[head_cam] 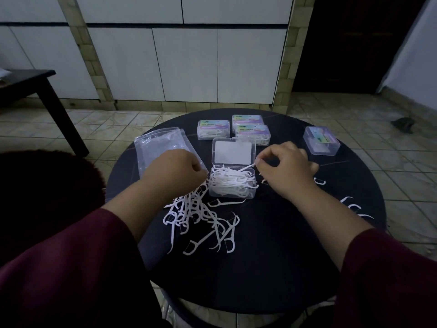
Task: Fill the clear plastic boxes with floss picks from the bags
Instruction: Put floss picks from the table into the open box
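The right hand (287, 169) pinches one floss pick (247, 168), its long axis slanting down and left from the grip into the open box (233, 184), just beside and below. The left hand (176, 170) curls its fingers at the box's other side; what its grip holds cannot be told. Loose picks (201, 218) lie nearer on the tabletop (272, 256); the raised lid (233, 153) stands beyond.

Round black table (272, 256), dark side table (50, 95), tiled floor (378, 110)

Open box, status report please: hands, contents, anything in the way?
Right hand pinching one pick over open box. Left hand curled at loose pile. Box nearly full. Nothing blocking.
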